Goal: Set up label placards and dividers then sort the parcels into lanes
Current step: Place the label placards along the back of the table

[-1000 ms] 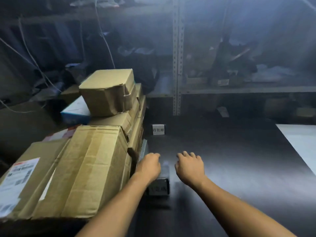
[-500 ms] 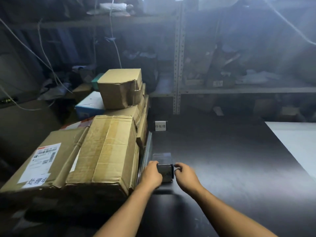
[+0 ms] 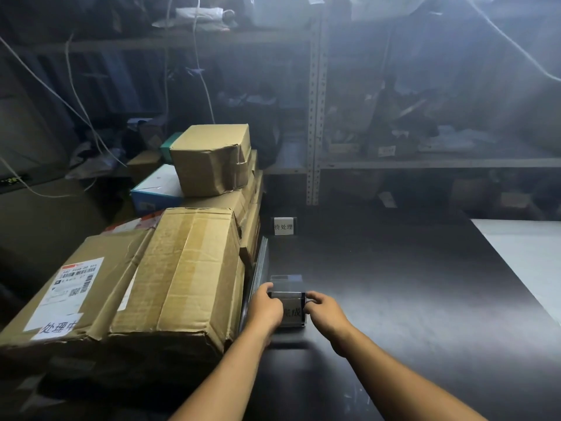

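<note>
A clear acrylic label placard (image 3: 292, 311) with printed characters stands on the dark table (image 3: 394, 299). My left hand (image 3: 267, 308) grips its left edge and my right hand (image 3: 326, 311) pinches its right edge. A second placard (image 3: 283, 226) with a white label stands farther back on the table. Thin clear divider sheets (image 3: 258, 275) lean on edge against the cardboard parcels (image 3: 182, 268) stacked at the left. A small box (image 3: 212, 159) tops the stack. A parcel (image 3: 69, 293) at the front left carries a shipping label and a white paper slip.
A metal shelving rack (image 3: 315, 117) full of clutter runs behind the table. A blue and white box (image 3: 158, 186) lies behind the parcels. A white sheet (image 3: 525, 256) covers the table's right side. Cables hang at the upper left.
Both hands went from resting over the placard to holding its two side edges. The placard now stands between them with its label facing me. The camera view shifted slightly left.
</note>
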Available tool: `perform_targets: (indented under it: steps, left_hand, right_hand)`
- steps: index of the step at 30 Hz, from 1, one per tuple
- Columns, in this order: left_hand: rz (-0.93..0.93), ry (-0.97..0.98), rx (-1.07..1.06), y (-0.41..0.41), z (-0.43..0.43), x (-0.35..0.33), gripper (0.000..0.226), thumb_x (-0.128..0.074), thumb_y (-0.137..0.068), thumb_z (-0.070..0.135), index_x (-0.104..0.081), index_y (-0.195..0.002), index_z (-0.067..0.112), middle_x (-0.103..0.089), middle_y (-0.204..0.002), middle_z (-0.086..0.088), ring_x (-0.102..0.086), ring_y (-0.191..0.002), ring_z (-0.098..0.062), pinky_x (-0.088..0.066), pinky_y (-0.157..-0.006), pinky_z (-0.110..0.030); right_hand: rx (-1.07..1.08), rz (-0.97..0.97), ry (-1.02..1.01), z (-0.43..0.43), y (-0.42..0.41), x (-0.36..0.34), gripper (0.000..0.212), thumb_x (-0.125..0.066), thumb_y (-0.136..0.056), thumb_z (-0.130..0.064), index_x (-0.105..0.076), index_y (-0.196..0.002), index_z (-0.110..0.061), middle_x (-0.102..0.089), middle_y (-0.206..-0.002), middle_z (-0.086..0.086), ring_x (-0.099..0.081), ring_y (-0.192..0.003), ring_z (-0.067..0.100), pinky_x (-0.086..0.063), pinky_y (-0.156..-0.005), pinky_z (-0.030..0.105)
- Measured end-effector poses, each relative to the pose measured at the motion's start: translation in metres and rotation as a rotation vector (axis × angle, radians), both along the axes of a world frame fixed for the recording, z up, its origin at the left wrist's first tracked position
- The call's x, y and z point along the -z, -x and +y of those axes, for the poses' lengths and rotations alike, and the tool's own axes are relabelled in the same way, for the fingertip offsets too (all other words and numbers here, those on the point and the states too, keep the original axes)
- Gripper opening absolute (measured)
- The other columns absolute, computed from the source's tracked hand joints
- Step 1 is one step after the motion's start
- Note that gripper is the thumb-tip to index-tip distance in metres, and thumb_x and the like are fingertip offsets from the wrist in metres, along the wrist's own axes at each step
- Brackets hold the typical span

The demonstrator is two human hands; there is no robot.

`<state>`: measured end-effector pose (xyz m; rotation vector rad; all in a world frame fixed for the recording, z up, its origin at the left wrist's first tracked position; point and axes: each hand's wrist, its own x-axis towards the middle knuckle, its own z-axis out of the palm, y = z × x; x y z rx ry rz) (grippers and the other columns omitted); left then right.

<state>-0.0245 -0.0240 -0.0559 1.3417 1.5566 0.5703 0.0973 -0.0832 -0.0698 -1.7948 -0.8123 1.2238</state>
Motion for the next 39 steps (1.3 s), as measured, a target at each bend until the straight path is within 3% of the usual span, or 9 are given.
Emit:
perform_targets:
  steps: [5, 10, 15, 18, 22, 24, 28, 36, 39]
  left_hand:
    - [-0.036, -0.048, -0.067, -0.005, 0.005, -0.007, 0.058, -0.037, -0.088, -0.007, -0.055, -0.138, 0.018, -0.057, -0.139, -0.006, -0.058, -0.111, -0.023, -0.055, -0.088, -0.035]
    - [-0.028, -0.131, -0.064, -0.013, 0.014, -0.024, 0.056, -0.040, -0.089, -0.007, -0.057, -0.136, 0.019, -0.061, -0.132, -0.005, -0.056, -0.100, -0.019, -0.045, -0.076, -0.027]
    - [-0.071, -0.178, -0.025, -0.023, 0.027, -0.042, 0.061, -0.039, -0.087, -0.006, -0.055, -0.137, 0.026, -0.062, -0.127, -0.003, -0.064, -0.101, -0.031, -0.050, -0.069, -0.031]
    - [-0.132, -0.198, -0.019, -0.035, 0.034, -0.048, 0.060, -0.038, -0.090, -0.007, -0.055, -0.138, 0.024, -0.063, -0.127, -0.007, -0.065, -0.106, -0.037, -0.051, -0.062, -0.032]
    - [-0.205, -0.197, 0.014, -0.059, 0.041, -0.054, 0.055, -0.037, -0.094, -0.008, -0.055, -0.138, 0.020, -0.062, -0.125, -0.007, -0.061, -0.114, -0.039, -0.056, -0.086, -0.045]
    - [-0.230, -0.179, 0.025, -0.070, 0.046, -0.052, 0.054, -0.036, -0.096, -0.008, -0.056, -0.138, 0.018, -0.060, -0.120, -0.003, -0.061, -0.115, -0.035, -0.057, -0.086, -0.038]
    - [-0.270, -0.141, 0.053, -0.108, 0.070, -0.037, 0.055, -0.037, -0.092, -0.010, -0.060, -0.133, 0.018, -0.065, -0.117, -0.003, -0.062, -0.104, -0.022, -0.047, -0.063, -0.016]
    - [-0.280, -0.027, 0.043, -0.195, 0.135, -0.003, 0.067, -0.035, -0.084, -0.020, -0.056, -0.136, 0.018, -0.058, -0.123, 0.001, -0.050, -0.111, -0.006, -0.043, -0.088, -0.021]
    - [-0.275, -0.006, 0.062, -0.226, 0.165, 0.014, 0.067, -0.036, -0.086, -0.019, -0.054, -0.137, 0.020, -0.057, -0.127, 0.003, -0.050, -0.102, 0.000, -0.043, -0.080, -0.013]
  right_hand:
    - [0.025, 0.030, -0.046, 0.009, -0.005, -0.012, 0.042, -0.043, -0.094, 0.002, -0.072, -0.116, -0.019, -0.076, -0.106, -0.001, -0.066, -0.089, 0.004, -0.047, -0.058, 0.006]
    - [0.044, 0.034, -0.086, 0.022, -0.011, -0.025, 0.043, -0.043, -0.093, 0.000, -0.072, -0.118, -0.018, -0.077, -0.106, -0.003, -0.066, -0.085, 0.004, -0.047, -0.060, 0.010]
    - [0.097, 0.004, -0.140, 0.036, -0.023, -0.041, 0.047, -0.045, -0.090, -0.002, -0.071, -0.125, -0.019, -0.075, -0.116, 0.001, -0.053, -0.070, 0.003, -0.040, -0.056, 0.012]
    - [0.118, -0.010, -0.173, 0.041, -0.035, -0.056, 0.046, -0.043, -0.090, -0.001, -0.074, -0.116, -0.023, -0.076, -0.107, -0.003, -0.054, -0.070, 0.002, -0.040, -0.058, 0.013]
    - [0.161, -0.024, -0.196, 0.047, -0.059, -0.066, 0.047, -0.042, -0.090, 0.001, -0.075, -0.112, -0.026, -0.076, -0.100, -0.004, -0.058, -0.079, 0.007, -0.043, -0.064, 0.020]
    - [0.176, -0.025, -0.194, 0.051, -0.070, -0.065, 0.047, -0.043, -0.090, 0.000, -0.074, -0.114, -0.025, -0.076, -0.102, -0.003, -0.060, -0.084, 0.009, -0.045, -0.067, 0.023]
    - [0.210, 0.013, -0.186, 0.068, -0.109, -0.056, 0.048, -0.041, -0.089, 0.003, -0.075, -0.105, -0.027, -0.076, -0.095, -0.002, -0.060, -0.082, 0.013, -0.042, -0.062, 0.022]
    - [0.212, 0.090, -0.171, 0.129, -0.193, -0.029, 0.046, -0.041, -0.094, 0.007, -0.069, -0.105, -0.027, -0.074, -0.097, -0.009, -0.066, -0.092, 0.006, -0.045, -0.060, 0.009]
    - [0.242, 0.106, -0.163, 0.158, -0.225, -0.013, 0.044, -0.042, -0.094, 0.010, -0.066, -0.107, -0.025, -0.070, -0.096, -0.011, -0.063, -0.089, 0.001, -0.048, -0.065, 0.010]
